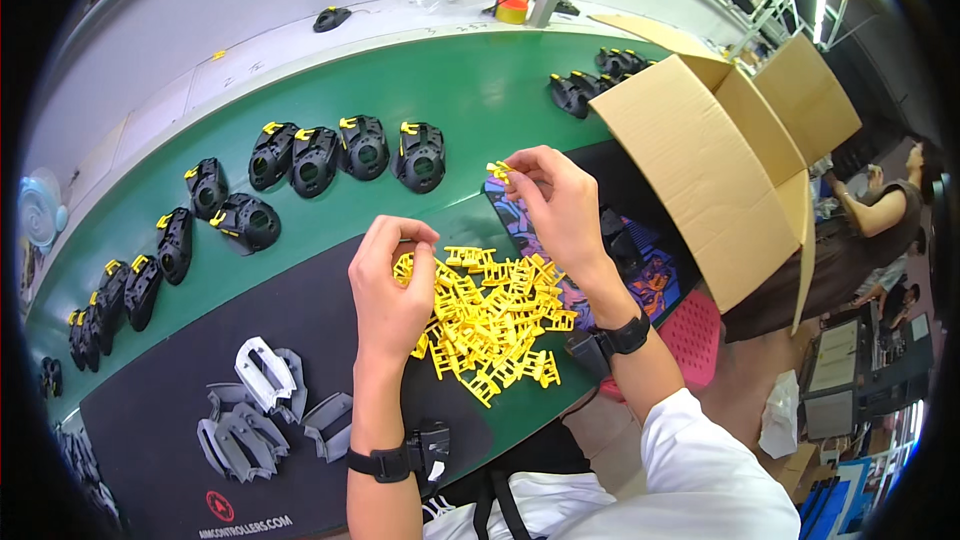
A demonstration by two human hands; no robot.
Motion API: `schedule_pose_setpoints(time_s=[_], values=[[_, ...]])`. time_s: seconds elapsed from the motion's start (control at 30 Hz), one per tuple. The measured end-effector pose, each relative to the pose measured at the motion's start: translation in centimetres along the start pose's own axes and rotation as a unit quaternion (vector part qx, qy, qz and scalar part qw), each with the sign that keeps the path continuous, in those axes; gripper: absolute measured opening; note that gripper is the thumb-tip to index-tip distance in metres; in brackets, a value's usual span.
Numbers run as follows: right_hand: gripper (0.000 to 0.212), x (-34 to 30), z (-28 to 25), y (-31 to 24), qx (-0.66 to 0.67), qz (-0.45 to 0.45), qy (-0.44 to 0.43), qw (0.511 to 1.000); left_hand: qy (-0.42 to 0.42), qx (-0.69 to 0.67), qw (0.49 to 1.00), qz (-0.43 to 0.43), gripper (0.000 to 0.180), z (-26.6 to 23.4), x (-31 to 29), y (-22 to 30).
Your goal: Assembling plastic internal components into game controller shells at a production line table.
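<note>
My right hand (556,202) pinches a small yellow plastic clip (498,172) between thumb and fingertips, above the patterned mat. To its left, my left hand (388,278) is closed with curled fingers at the left edge of a heap of yellow clips (490,320). Yellow shows in the gap between its thumb and fingers; whether that is a held piece or the heap behind, I cannot tell. Beyond my hands stand several black plastic shells (418,156), many with a yellow clip at the top. Each wrist wears a black strap with a small device.
Grey and white plastic parts (250,410) lie on the black mat (150,460) at left. An opened cardboard box (700,180) stands at right, with more black shells (572,92) behind it. A pink stool (690,340) is below the table edge. Another person (890,205) sits far right.
</note>
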State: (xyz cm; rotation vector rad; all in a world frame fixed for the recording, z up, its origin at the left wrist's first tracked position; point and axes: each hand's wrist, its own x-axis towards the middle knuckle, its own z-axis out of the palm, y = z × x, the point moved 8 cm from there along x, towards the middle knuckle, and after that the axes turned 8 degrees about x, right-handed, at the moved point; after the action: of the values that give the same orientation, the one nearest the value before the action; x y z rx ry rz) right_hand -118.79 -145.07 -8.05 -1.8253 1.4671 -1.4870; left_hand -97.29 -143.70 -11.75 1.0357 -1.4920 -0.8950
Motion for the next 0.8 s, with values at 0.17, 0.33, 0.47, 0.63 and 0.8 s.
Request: schedule_pose_setpoints(time_s=[0.17,0.33,0.47,0.63,0.8], values=[[0.010,1.7,-0.3,3.2,0.010,0.076,-0.012,0.997,-0.003,0.011,1.000,0.008,0.006,-0.2,-0.2,0.3],[0.021,6.0,-4.1,11.1,-0.121,0.220,0.031,0.967,-0.002,-0.016,1.000,0.003,0.008,-0.1,-0.2,0.0],[0.025,9.5,-5.8,15.9,-0.140,0.291,0.056,0.945,0.024,-0.043,0.999,-0.019,0.007,-0.9,0.0,-1.0],[0.027,11.7,-7.6,20.3,-0.103,0.369,0.100,0.918,0.011,-0.035,0.999,-0.030,0.004,-0.9,0.0,-1.1],[0.027,12.8,-9.9,22.4,-0.137,0.358,0.127,0.915,0.017,-0.044,0.999,-0.027,0.004,-1.1,0.0,-0.8]])
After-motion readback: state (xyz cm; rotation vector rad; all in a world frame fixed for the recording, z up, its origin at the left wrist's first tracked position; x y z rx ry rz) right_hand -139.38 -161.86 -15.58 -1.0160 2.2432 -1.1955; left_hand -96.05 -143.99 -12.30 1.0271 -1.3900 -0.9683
